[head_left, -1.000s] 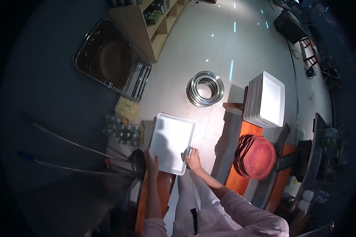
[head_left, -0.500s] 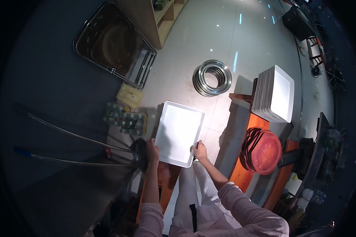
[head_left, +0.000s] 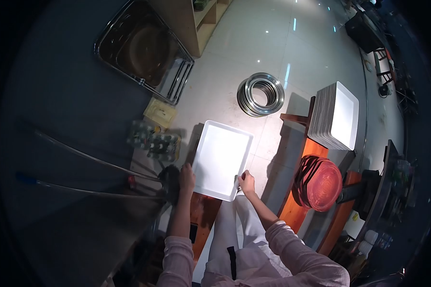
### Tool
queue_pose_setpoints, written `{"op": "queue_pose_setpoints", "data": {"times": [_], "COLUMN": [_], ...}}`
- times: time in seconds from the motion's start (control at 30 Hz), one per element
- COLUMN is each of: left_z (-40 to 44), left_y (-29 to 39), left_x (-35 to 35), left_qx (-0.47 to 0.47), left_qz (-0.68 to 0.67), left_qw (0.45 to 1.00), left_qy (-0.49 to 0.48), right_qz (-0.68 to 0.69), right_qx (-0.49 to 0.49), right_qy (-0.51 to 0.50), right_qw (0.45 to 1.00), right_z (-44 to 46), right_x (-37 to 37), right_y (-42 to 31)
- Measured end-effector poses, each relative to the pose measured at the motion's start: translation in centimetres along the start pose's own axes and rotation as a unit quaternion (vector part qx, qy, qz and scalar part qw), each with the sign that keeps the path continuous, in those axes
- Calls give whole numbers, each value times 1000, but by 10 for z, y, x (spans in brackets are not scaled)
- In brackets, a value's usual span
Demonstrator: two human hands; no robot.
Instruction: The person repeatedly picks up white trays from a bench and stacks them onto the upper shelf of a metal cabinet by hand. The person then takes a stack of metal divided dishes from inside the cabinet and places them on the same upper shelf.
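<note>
White tray (head_left: pixel 223 158), rectangular, shallow, low raised rim, rounded corners; inside face up, smooth, brightly lit. Held by both hands: left hand (head_left: pixel 187 178) on left long side, right hand (head_left: pixel 246 182) on right long side, both toward near end. Long sides run near to far, far end angled a bit right. Near end appears over the wooden bench (head_left: pixel 203 210); can't tell if touching. Far part seen against pale floor (head_left: pixel 268 138).
</note>
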State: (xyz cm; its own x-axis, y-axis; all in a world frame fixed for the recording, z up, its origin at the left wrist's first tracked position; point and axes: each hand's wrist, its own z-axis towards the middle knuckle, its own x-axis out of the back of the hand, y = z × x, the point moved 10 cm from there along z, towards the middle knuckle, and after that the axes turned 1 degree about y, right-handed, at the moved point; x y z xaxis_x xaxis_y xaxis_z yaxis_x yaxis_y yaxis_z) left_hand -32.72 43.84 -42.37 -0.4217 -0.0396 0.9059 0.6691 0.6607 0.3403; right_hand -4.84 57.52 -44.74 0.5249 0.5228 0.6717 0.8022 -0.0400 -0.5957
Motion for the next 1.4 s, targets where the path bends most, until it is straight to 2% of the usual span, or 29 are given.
{"op": "queue_pose_setpoints", "data": {"times": [0.07,0.3,0.63,0.7,0.8,0.87,1.0,1.07,1.1,1.17,1.2,1.27,1.33,1.4], "left_z": [0,0,4,5,-4,-10,-11,-15,-17,-22,-24,-35,-44,-57], "left_y": [1,-4,-7,-8,-9,-3,-4,-5,-4,-11,-10,-5,10,18], "left_x": [0,-2,-3,-6,-2,11,20,24,26,26,33,33,59,75], "left_qx": [15,19,0,-16,-20,-58,-41,21,22,79,79,114,124,136], "left_qz": [9,-17,-37,-56,-93,-121,-187,-308,-309,-382,-382,-396,-410,-424], "left_qw": [999,999,997,995,993,991,981,947,946,915,916,895,887,878], "left_qy": [-30,-34,-66,-80,-67,-10,-42,-93,-90,-103,-98,-169,-173,-176], "right_qz": [-22,-115,-115,-64,-46,-30,13,32,31,123,124,247,277,347], "right_qx": [-5,-40,-41,-22,-43,-45,-61,-37,-34,-58,-52,-140,-121,-150], "right_qy": [-1,-22,-44,-49,-49,-52,-79,-107,-108,-162,-162,-225,-230,-240], "right_qw": [1000,992,992,996,997,997,995,993,993,977,978,932,925,894], "right_z": [-1,-3,1,4,6,6,3,-1,-5,-16,-20,-37,-37,-39], "right_x": [-2,-6,0,1,1,-2,0,-1,6,11,23,34,50,65], "right_y": [-2,-2,-1,0,13,22,19,20,17,13,4,-6,-18,-33]}}
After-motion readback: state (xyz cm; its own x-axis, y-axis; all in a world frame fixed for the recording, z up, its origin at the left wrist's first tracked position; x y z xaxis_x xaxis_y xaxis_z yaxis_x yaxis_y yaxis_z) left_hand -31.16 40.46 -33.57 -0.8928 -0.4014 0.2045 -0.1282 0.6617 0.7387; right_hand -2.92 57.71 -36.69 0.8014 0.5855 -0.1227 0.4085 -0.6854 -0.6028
